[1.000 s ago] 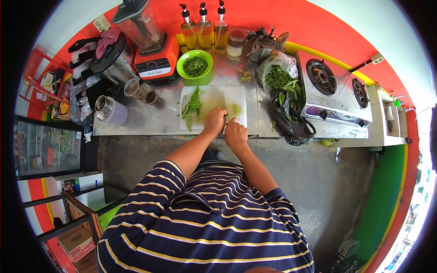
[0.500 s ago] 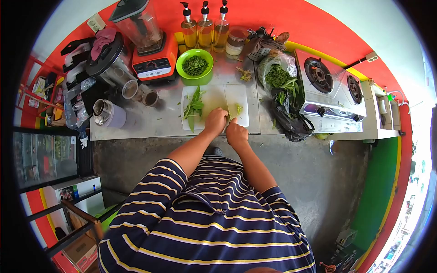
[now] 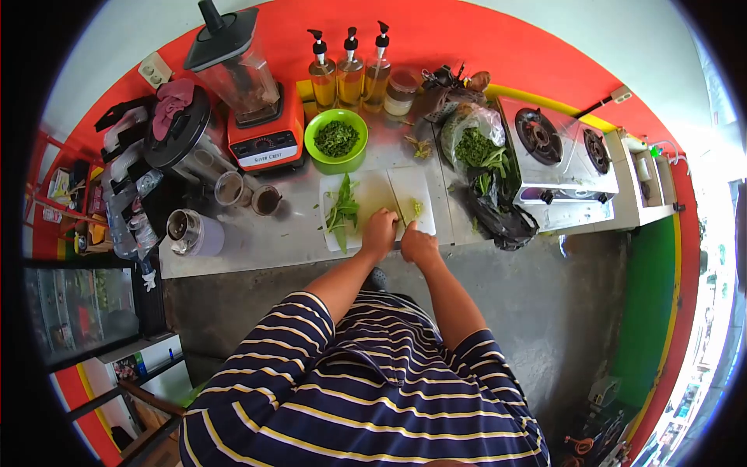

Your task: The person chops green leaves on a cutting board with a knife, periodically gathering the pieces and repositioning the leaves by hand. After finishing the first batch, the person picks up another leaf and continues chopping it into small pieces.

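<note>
On the pale cutting board [image 3: 369, 189], my right hand [image 3: 420, 246] is closed around the handle of a knife [image 3: 398, 199]. Its blade points away from me, angled slightly left. My left hand [image 3: 379, 233] is closed just left of the blade, fingertips close to it; what they pinch is hidden. Small yellow-green cut pieces [image 3: 418, 208] lie right of the blade. Long leafy greens [image 3: 341, 208] rest on the board's left side, apart from my left hand. Behind the board stands a green bowl [image 3: 356, 161] of chopped leaves [image 3: 336, 138].
A red blender [image 3: 266, 140], pump bottles [image 3: 350, 82] and a jar [image 3: 401, 93] line the back. To the left are cups [image 3: 266, 200] and a lidded container [image 3: 194, 233]. Rightward sit bagged greens [image 3: 476, 148], a black plastic bag [image 3: 502, 218] and a gas stove [image 3: 564, 148].
The camera view has shifted, so the counter appears lower and slightly rightward. Both hands stay at the near edge of the board, with the knife still in my right hand.
</note>
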Motion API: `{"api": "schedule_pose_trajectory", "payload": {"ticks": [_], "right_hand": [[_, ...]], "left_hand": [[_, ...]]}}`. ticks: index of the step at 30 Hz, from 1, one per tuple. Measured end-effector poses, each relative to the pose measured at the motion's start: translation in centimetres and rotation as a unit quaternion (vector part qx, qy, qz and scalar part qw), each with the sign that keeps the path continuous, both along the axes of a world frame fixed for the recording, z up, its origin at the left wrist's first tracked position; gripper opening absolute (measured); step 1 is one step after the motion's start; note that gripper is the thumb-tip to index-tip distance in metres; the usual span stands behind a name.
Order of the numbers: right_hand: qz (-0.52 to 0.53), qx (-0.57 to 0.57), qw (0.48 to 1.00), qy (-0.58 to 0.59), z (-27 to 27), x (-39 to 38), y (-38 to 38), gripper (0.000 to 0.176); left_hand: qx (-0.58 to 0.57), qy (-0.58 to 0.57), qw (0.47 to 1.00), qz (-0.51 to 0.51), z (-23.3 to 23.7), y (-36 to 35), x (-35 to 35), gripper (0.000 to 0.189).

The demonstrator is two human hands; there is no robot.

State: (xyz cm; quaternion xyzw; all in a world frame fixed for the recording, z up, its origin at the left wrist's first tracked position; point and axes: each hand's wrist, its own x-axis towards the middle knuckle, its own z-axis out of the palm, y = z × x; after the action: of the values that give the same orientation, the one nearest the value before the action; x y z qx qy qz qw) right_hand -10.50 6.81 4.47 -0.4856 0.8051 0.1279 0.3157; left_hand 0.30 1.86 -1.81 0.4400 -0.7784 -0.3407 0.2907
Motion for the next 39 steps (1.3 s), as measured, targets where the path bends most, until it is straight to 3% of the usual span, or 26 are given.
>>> {"api": "schedule_pose_trajectory", "payload": {"ticks": [2, 3, 9, 16, 22, 24, 25, 28, 31, 39], "right_hand": [[0.028, 0.028, 0.999, 0.010, 1.4, 0.0, -0.3, 0.060], [0.059, 0.010, 0.997, 0.039, 1.3, 0.1, 0.3, 0.041], [0.023, 0.002, 0.999, 0.048, -0.6, 1.7, 2.0, 0.039], [0.027, 0.028, 0.998, 0.049, 0.8, 1.7, 1.5, 0.040], [-0.007, 0.013, 0.998, 0.059, -1.2, 2.3, 1.8, 0.040], [-0.033, -0.023, 0.999, -0.004, -0.7, 1.0, 0.3, 0.056], [0.001, 0.011, 1.000, -0.010, 0.3, 0.4, -0.3, 0.059], [0.020, 0.038, 0.999, -0.028, 1.9, 0.1, -0.6, 0.059], [0.010, -0.003, 1.000, 0.002, -0.5, 1.3, 0.3, 0.063], [0.024, 0.016, 0.998, -0.048, 1.1, 0.6, -0.6, 0.056]], "left_hand": [[0.013, -0.007, 1.000, 0.006, -0.7, -0.3, -0.2, 0.007], [0.019, -0.011, 1.000, 0.017, -1.0, -0.4, -0.3, 0.006], [-0.015, 0.066, 0.998, 0.007, -1.9, -0.4, -0.1, 0.006], [-0.021, 0.103, 0.994, -0.038, -2.4, 0.1, 1.2, 0.006], [0.016, 0.095, 0.995, 0.000, -1.8, -0.1, 0.9, 0.011], [0.032, 0.072, 0.997, -0.016, -1.8, -0.1, 1.0, 0.010], [0.026, 0.074, 0.997, -0.007, -1.7, -0.2, 0.8, 0.010], [0.045, 0.064, 0.997, 0.002, -1.9, -0.4, 0.7, 0.007], [0.024, 0.055, 0.998, 0.022, -2.2, -0.2, 0.5, 0.006], [0.030, 0.042, 0.998, 0.036, -2.0, 0.4, 0.7, 0.007]]}}
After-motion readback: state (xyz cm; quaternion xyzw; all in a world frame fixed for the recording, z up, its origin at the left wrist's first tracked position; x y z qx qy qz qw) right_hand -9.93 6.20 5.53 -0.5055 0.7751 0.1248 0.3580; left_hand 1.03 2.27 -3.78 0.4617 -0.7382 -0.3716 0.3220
